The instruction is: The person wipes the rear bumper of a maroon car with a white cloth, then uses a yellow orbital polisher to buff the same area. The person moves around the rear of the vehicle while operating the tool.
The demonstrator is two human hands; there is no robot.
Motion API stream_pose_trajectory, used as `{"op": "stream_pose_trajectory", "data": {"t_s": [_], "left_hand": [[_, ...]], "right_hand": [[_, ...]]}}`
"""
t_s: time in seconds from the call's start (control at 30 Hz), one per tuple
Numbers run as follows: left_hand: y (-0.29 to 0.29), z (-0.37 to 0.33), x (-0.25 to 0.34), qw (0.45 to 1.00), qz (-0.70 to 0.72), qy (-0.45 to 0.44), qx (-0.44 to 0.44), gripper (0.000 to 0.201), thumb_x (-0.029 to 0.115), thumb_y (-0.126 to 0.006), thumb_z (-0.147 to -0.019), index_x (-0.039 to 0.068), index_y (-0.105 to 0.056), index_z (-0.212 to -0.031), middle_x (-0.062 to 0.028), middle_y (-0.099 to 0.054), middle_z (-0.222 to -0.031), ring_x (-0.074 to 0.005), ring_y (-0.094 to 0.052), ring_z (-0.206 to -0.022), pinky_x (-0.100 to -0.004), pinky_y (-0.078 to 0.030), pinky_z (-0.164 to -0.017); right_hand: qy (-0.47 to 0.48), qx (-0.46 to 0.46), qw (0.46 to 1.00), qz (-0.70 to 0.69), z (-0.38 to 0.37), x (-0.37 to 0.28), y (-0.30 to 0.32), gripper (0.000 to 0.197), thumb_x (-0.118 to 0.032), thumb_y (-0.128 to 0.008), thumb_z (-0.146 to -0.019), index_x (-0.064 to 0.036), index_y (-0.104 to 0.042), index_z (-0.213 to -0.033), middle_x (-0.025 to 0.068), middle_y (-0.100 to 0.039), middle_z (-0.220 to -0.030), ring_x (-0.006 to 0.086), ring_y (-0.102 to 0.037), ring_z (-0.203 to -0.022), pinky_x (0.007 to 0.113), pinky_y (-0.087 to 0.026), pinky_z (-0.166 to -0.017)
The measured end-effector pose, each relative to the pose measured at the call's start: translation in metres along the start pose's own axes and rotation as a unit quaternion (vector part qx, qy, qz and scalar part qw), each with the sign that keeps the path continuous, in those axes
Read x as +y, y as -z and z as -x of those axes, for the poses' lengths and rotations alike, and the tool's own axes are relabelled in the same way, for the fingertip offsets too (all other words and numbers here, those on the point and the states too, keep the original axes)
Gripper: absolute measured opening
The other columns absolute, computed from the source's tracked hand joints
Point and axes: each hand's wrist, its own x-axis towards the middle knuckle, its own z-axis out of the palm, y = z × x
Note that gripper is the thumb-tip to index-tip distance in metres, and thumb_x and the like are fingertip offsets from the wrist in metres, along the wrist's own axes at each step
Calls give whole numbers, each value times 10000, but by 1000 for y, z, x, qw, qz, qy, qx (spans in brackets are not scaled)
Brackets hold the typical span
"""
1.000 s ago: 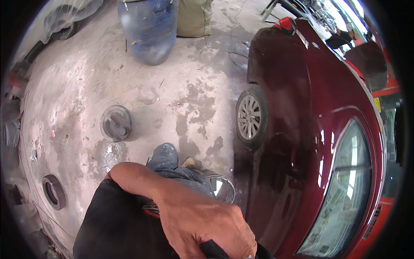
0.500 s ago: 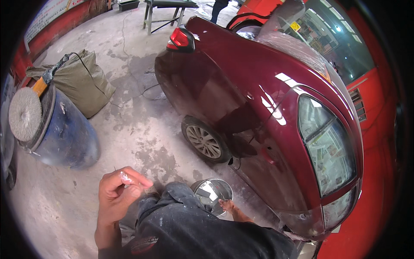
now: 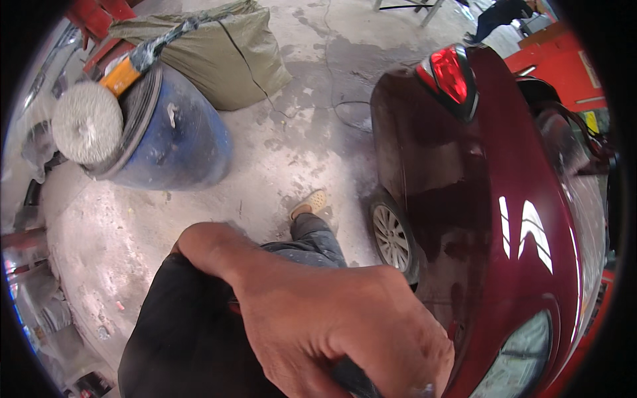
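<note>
My left hand (image 3: 332, 312) is large and close in the foreground. It reaches across my dark-clothed body (image 3: 179, 325) toward the right. Its fingers curl downward, mostly hidden under the knuckles. A small dark patch shows beneath them, but whether the hand holds it cannot be made out. To the right stands the dark red car (image 3: 458, 192), with its tail light (image 3: 450, 74) and rear wheel (image 3: 391, 235) showing. My right hand is out of sight.
On the left, a polisher with a white wool pad (image 3: 87, 124) and orange body lies on a blue drum (image 3: 176, 136). Behind it sits an olive sack (image 3: 235, 66), with a cord (image 3: 247, 63) running down it. My clogged foot (image 3: 310, 202) stands on the stained floor. A person (image 3: 501, 16) is far off.
My left hand has come up and across to the right, close in front. My view has swung left. The metal bucket and my right hand in it have left the picture.
</note>
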Motion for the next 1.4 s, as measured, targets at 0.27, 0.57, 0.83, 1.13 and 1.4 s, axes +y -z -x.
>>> {"op": "stream_pose_trajectory", "data": {"t_s": [0.27, 0.57, 0.83, 1.13, 1.4], "left_hand": [[137, -111, -19, 997, 61, -20, 39, 234, 135, -805, -841, -46, -659, -814, -142, -677, -776, -277, -637, -655, -375, -504, -581], [321, -199, 11, 981, 36, 169, -83, 74, 32, -716, -870, -15, -705, -926, -126, -662, -829, -249, -611, -693, -338, -466, -581], [452, -280, 101, 907, -401, -84, -94, 176, 129, -665, -905, 73, -757, -1044, -117, -671, -901, -198, -550, -680, -300, -448, -555], [686, -344, 169, 739, -645, 193, -13, 230, 26, -505, -955, -3, -711, -1053, -54, -575, -789, -156, -569, -733, -275, -474, -681], [1014, -161, 287, 238, -804, 542, -54, 239, 69, -485, -895, 33, -643, -1071, -241, -674, -1067, -435, -619, -1048, -516, -490, -883]], "right_hand": [[76, 15, 996, -38, -23, -225, -13, 422, -384, -707, -905, -2, -669, -1080, 126, -687, -965, 247, -655, -868, 435, -548, -751], [74, 57, 990, -109, -30, -384, -35, 411, -370, -709, -903, 0, -668, -1078, 130, -687, -963, 249, -657, -866, 434, -550, -749], [-10, 84, 989, -119, -21, -481, -74, 402, -357, -712, -902, 2, -668, -1075, 133, -687, -962, 250, -659, -865, 434, -552, -748], [-34, 102, 982, -156, 1, -585, -99, 391, -343, -715, -900, 5, -667, -1072, 136, -686, -960, 251, -662, -864, 433, -555, -746], [-46, 89, 973, -207, -16, -646, -114, 382, -330, -717, -898, 7, -667, -1070, 139, -686, -958, 253, -664, -863, 433, -557, -744]]}}
